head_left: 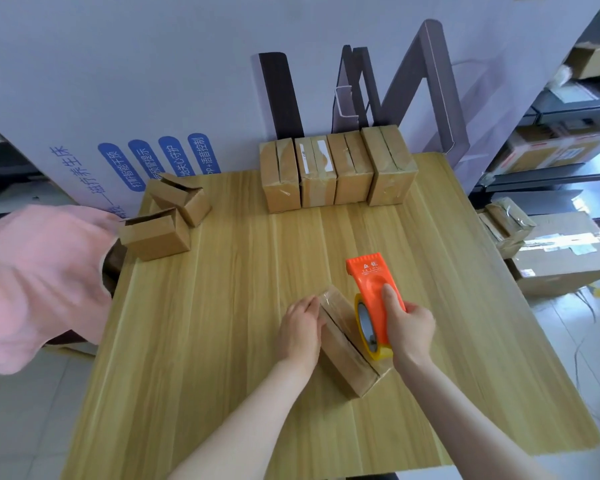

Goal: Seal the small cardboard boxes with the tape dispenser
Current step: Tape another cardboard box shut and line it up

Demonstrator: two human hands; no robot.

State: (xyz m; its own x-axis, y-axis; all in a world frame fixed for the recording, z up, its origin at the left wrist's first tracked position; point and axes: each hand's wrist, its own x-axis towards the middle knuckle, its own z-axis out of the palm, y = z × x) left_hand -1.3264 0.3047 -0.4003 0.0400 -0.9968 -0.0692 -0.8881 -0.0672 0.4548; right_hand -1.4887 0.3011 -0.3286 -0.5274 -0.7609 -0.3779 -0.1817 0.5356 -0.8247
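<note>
**STATUS: 1 BOX UNDER TAPE, 4 SET ASIDE, 2 OPEN**

**Progress**

1. The current small cardboard box (343,362) lies at lower centre of the frame, on the wooden table (222,341), with its top seam facing up.
2. Your left hand (300,327) presses flat against the box's left side, fingers straight, to steady it.
3. Your right hand (409,323) wraps around the orange tape dispenser (374,289), which rests on the right part of the box top. The roll sits near the box's near end and the toothed end points away from you. Glossy film shows at the box's far end. Whether tape covers the full seam cannot be told.
4. The row of 4 boxes (336,171) at upper centre shows shiny tape over the seams. Judge these as sealed.
5. The 2 open boxes (156,233) at upper left of the table have raised flaps. Judge these as left to seal.

**Surroundings**

- A pink sleeve (39,278) occupies the left edge of the frame, close to the 2 open boxes. Expect it to crowd your reach there.
- A large printed carton (118,81) stands behind the table.
- Shelving (568,133) and floor cartons (565,251) fill the right edge, apart from the table.
- Nothing lies on the table between the current box and the other boxes.
</note>
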